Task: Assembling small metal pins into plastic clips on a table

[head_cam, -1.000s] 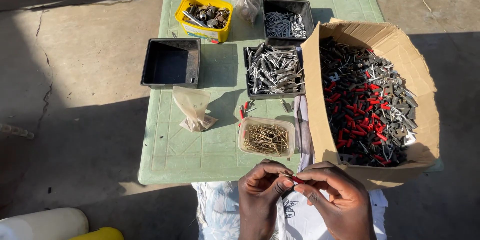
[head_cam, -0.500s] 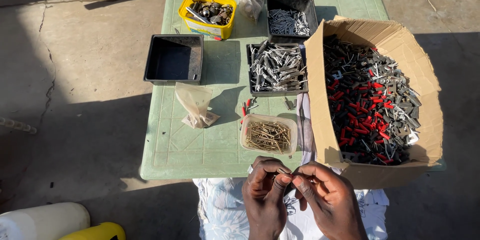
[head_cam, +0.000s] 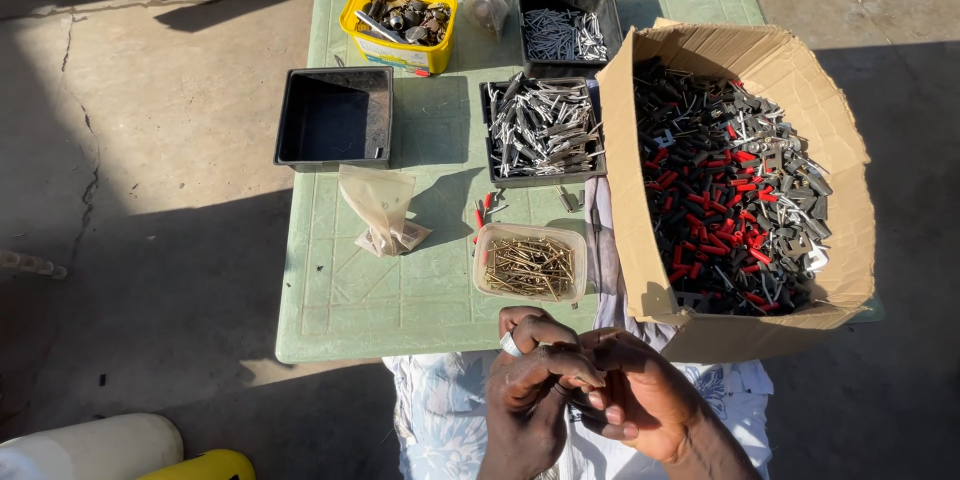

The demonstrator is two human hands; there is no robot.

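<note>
**Two hands pinched on a small part, just off the table's near edge**

The left hand and right hand meet fingertip to fingertip over the lap, both closed in a tight pinch on some small piece between them — it sits in shadow and is mostly hidden by the fingers, so I can't tell what it is. A ring shows on one left finger.

Just beyond the knuckles stands a clear tub of thin brass-coloured pins at the near edge of the green table. To its right, touching the table edge, a big cardboard box brims with black and red plastic parts. Further out sit a black tray of silvery metal pieces, a second black tray of smaller grey pieces, an empty black tray, a yellow tub of mixed hardware and a crumpled plastic bag.

To my eye the work would go better lifted into the sunlight — and kept over the cloth on the lap, so a dropped piece is caught rather than lost on the concrete.
</note>
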